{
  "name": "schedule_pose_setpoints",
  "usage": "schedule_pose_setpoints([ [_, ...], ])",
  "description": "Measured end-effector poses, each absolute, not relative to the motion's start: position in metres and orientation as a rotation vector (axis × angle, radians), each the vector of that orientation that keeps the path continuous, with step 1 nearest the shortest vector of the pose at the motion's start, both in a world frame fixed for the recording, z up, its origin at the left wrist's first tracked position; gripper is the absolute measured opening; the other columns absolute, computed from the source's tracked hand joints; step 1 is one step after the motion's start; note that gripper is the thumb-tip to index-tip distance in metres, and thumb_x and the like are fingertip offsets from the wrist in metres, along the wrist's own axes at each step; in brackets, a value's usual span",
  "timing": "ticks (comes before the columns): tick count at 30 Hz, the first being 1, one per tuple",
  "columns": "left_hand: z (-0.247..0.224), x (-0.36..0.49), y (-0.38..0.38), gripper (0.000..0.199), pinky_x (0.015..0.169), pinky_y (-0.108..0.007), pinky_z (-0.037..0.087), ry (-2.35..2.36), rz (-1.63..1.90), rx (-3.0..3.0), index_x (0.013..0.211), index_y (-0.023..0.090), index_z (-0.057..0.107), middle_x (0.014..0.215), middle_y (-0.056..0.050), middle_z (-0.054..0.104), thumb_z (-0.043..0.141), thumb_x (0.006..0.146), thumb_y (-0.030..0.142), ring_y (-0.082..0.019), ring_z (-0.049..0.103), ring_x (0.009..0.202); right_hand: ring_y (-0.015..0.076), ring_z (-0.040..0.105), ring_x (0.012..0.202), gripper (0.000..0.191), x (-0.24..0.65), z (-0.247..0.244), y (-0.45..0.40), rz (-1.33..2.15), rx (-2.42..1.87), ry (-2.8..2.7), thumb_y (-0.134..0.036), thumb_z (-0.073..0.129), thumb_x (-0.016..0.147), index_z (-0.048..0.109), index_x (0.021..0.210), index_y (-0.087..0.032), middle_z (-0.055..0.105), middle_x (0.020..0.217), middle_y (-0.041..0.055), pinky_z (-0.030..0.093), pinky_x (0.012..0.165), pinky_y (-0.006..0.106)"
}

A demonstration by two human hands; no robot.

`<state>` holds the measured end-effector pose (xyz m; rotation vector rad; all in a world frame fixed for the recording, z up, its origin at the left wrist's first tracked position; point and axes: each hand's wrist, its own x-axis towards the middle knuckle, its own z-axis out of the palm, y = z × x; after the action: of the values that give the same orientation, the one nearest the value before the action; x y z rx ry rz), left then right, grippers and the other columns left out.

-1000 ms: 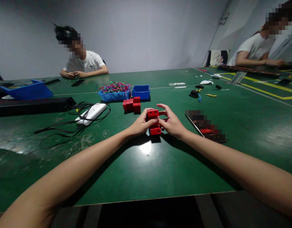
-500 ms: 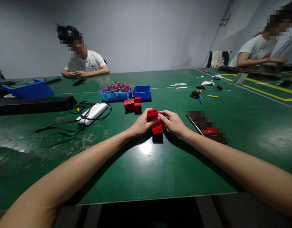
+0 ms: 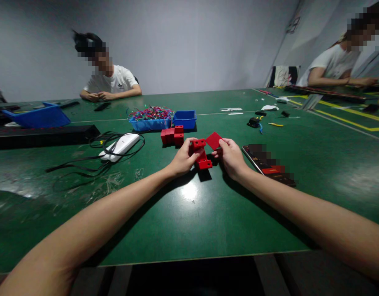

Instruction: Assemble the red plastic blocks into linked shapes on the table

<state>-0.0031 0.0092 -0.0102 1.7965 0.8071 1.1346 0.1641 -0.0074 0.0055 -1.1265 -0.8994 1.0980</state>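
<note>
My left hand (image 3: 183, 159) grips a stack of red blocks (image 3: 203, 159) with round holes in their ends, held over the green table. To its right, my right hand (image 3: 231, 157) pinches a flat red square piece (image 3: 214, 141) by its right corner, tilted like a diamond. The square is beside the upper end of the stack; whether they touch I cannot tell. Another group of red blocks (image 3: 172, 136) sits on the table just beyond my left hand.
Beyond the blocks are a blue bin of coloured wires (image 3: 150, 120) and a blue bin (image 3: 184, 119). A white power strip (image 3: 121, 147) with black cable lies left, a phone (image 3: 266, 165) right. Two people (image 3: 110, 82) sit at the table, one across, one far right.
My right hand has moved slightly right, away from the stack, and the flat red square now shows in its fingers. The lower end of the stack in my left hand has risen slightly.
</note>
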Motion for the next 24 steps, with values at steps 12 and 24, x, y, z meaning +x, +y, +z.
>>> schedule_pose_setpoints([
  [12,-0.0080,-0.0035,0.0075,0.028,0.090,-0.032,0.046,0.826,1.220,1.861,0.115,0.017,0.041,0.109,-0.008,0.056,0.051,0.092,0.031,-0.017,0.056,0.097,0.0099,0.060,0.053,0.030,0.1620,0.0138,-0.0114,1.340,-1.090,-0.851,-0.002,0.054,0.056,0.054,0.081,-0.018,0.063,0.060,-0.0036,0.046,0.054,0.021],
  [24,-0.0092,-0.0036,0.0059,0.042,0.096,-0.035,0.046,0.882,1.164,1.850,0.118,0.018,0.039,0.107,-0.008,0.060,0.062,0.083,0.022,-0.018,0.060,0.099,0.0126,0.060,0.059,0.028,0.1627,0.0112,-0.0127,1.328,-1.035,-0.896,-0.007,0.061,0.054,0.059,0.077,-0.021,0.066,0.065,-0.0046,0.044,0.051,0.023],
])
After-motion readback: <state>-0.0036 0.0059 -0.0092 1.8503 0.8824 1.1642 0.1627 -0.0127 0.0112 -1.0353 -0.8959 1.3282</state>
